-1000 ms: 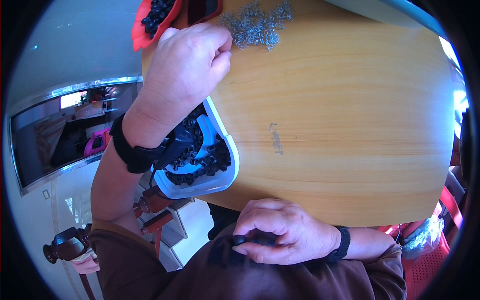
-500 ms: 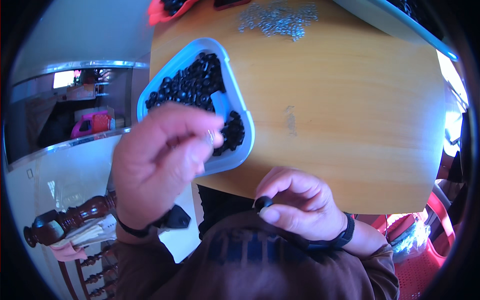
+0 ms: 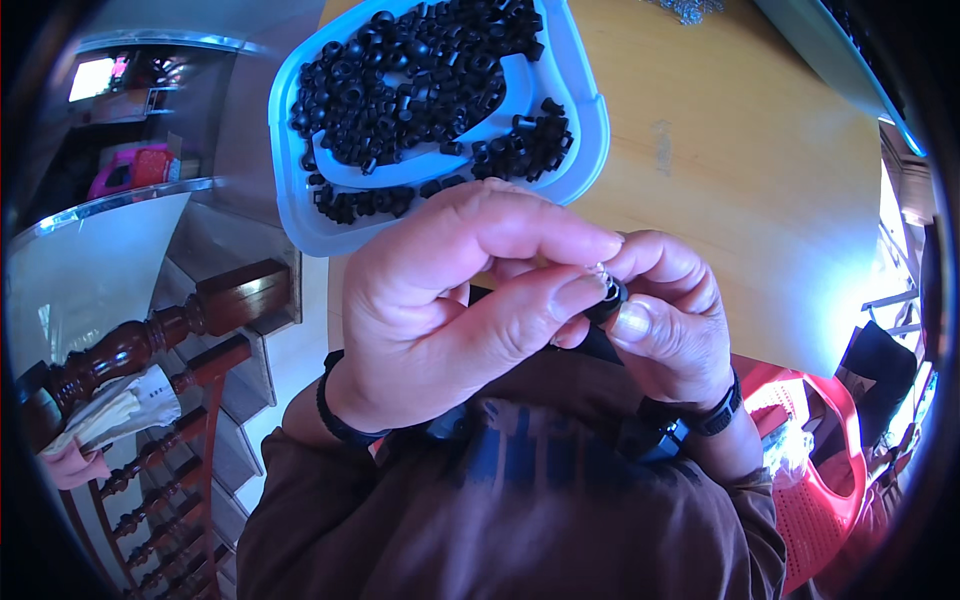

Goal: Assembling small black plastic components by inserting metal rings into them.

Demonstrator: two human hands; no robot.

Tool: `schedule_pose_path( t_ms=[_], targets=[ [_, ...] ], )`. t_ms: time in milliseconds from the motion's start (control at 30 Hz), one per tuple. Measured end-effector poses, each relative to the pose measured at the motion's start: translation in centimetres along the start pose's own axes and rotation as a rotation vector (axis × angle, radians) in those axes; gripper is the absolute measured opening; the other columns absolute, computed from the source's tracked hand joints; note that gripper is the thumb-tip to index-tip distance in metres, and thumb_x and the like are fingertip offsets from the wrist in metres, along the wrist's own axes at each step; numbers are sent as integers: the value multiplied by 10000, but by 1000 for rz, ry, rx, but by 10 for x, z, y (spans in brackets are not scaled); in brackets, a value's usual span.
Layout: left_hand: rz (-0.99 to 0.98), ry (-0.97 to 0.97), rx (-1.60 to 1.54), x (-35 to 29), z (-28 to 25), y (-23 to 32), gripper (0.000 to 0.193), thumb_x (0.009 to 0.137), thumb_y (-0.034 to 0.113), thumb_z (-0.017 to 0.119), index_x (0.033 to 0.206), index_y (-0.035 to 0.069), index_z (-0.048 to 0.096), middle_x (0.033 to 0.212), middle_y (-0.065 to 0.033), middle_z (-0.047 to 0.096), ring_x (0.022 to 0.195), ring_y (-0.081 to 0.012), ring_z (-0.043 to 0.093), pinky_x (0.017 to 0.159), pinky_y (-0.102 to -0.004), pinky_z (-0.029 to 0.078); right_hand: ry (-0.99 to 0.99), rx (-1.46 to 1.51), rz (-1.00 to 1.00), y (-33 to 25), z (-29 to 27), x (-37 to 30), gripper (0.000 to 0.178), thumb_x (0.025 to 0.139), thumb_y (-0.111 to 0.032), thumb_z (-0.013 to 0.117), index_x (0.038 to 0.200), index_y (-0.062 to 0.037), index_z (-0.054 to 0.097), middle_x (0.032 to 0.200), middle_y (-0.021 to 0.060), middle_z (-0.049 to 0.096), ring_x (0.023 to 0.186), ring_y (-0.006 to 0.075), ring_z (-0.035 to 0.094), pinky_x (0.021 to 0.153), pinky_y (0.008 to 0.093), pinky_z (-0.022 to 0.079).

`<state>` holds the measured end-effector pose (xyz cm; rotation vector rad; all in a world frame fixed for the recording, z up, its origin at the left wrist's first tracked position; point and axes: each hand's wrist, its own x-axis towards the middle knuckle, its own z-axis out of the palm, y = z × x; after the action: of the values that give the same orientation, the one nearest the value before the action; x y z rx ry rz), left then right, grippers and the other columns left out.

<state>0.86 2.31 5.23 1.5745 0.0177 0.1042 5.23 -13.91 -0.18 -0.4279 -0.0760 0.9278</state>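
My left hand is closed in a pinch on a small shiny metal wire piece, mostly hidden by the fingertips. Between finger and thumb, my right hand grips a small black rounded part with a hole in its end. The two hands meet over the table's near edge, and the metal piece sits right at the hole; how deep it reaches I cannot make out. Just beyond my left hand lies a white tub of small black parts, partly split by a curved white divider.
On the wooden table a heap of shiny metal pieces lies at the far edge. A pale-rimmed container stands at the far right. A red plastic chair is at the right, a dark wooden stair railing at the left.
My left hand has come right and nearer, bringing the metal piece to the black part in my right hand. The whole view has shifted, with the tub now higher in it.
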Motion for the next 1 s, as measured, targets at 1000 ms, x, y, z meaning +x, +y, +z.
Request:
schedule_pose_path(
  t_ms=[1000],
  targets=[
    [283, -8, 596, -26, -37, -3, 358, 709, -4, 664, 1062, 13, 610, 882, -86, 569, 652, -142, 514, 573, -255, 428, -10, -323, -17, 18, -3, 13, 184, 819, -83, 642, 970, 11, 591, 903, 93, 612, 832, 148, 583, 771, 270, 464]
  ],
)
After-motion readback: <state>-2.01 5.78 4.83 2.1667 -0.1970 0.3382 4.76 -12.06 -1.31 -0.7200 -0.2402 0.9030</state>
